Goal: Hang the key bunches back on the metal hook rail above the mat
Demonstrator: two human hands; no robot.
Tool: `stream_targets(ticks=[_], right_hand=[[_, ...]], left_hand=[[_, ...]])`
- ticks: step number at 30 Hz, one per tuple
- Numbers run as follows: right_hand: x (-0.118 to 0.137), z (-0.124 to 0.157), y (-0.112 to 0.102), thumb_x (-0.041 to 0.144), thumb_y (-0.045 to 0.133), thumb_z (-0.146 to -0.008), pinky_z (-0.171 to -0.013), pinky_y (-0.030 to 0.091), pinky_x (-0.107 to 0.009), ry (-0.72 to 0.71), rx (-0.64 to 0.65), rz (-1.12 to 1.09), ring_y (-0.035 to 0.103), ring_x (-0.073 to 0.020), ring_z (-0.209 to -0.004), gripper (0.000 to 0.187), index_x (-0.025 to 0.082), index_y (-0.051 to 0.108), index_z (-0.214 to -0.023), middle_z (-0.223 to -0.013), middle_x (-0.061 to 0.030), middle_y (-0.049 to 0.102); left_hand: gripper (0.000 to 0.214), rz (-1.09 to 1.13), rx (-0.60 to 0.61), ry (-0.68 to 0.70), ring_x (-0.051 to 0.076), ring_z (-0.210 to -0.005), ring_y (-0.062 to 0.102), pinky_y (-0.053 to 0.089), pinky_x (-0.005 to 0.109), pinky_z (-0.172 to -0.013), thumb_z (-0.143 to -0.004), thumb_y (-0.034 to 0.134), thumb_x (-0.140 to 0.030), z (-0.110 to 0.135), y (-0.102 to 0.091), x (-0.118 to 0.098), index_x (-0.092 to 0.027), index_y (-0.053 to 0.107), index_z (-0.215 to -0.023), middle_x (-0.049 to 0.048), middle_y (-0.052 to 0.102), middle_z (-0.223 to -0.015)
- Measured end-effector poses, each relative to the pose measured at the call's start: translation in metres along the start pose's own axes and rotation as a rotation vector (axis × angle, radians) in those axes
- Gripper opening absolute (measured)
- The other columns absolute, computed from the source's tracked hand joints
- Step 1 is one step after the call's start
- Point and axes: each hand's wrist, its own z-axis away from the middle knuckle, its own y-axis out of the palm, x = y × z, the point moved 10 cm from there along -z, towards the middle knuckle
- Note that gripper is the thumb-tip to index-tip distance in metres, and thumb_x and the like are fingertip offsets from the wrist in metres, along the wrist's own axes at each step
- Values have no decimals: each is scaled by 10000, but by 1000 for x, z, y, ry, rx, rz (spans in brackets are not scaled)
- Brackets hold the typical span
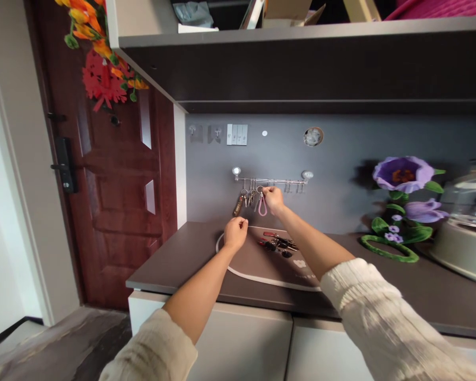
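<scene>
My right hand [274, 201] is raised to the metal hook rail [272, 181] on the back wall. Its fingers pinch a key ring [259, 189] with a pink loop strap [263, 206] hanging from it. To the left, several keys [250, 199] and a brown key fob [238, 205] with lettering hang from the hooks. Just below the fob, my left hand [236, 234] is closed, its fingers curled together with nothing visible in them. A pile of keys [278, 244] with red and black parts lies on the brown mat [257, 267] under my right forearm.
Purple fabric flowers [403, 174] and a clear-domed appliance [466, 227] stand on the right of the counter [174, 259]. A shelf [301, 69] overhangs the wall. At left is a dark red door [119, 233]. Small hooks [217, 132] and a switch-like panel [237, 134] are above the rail.
</scene>
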Motion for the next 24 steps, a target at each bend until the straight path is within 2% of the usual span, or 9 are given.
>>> stream_targets(ticks=[3,9,19,24], right_hand=[[-4,-11,4,231,512,-675,-479,417,-237,25,-42,72,494,-112,-470,94,158,542,-623,-542,-6,555],[-6,-22,9,235,504,-701,-605,457,-280,11,-96,242,563,-157,-567,144,165,561,-589,-582,-48,603],[-13,-25,5,215,495,-736,-670,461,-253,49,-161,356,612,-170,-697,149,135,607,-681,-729,-96,654],[-20,-25,1,217,521,-721,-692,464,-274,56,-167,386,620,-191,-720,146,137,620,-650,-745,-107,661]], left_hand=[[238,-14,2,-6,152,-702,532,378,273,-683,-797,433,-300,-1,1,0,-173,611,-702,52,615,-750],[238,-41,2,-22,152,-703,529,374,273,-688,-802,433,-288,-2,2,2,-170,618,-710,54,612,-751],[234,-79,-40,4,122,-672,529,372,237,-653,-807,436,-267,-2,-2,-1,-166,617,-699,32,612,-721],[229,-93,-43,-2,125,-670,528,370,239,-649,-805,437,-267,-2,-2,0,-168,616,-700,32,615,-724]])
